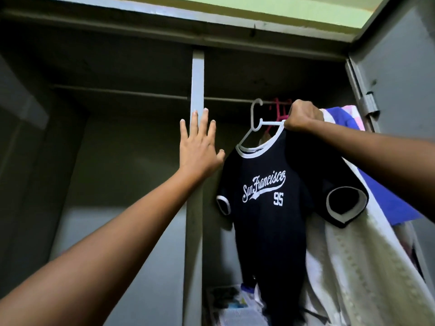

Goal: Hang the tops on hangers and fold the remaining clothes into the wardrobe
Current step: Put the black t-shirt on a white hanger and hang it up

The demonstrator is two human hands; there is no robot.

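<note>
Up at one o'clock from centre, your right hand (302, 118) grips the shoulder arm of the white hanger (255, 128), fingers curled tight round it, knuckles toward you. Item carried: navy T-shirt (268, 198), already threaded on, collar at the hanger's neck, body hanging straight down toward six. Hook: points up toward eleven, level with the rail (226, 99) but seemingly not yet over it; contact cannot be told. Rail axis: nine to three. Next move, by judgement: lift and carry the hook over the rail, just left of the pink hanger (279, 107). Your left hand (199, 144): fingers spread flat against the wardrobe's centre post (197, 76), at nine o'clock from the shirt, holding nothing.
</note>
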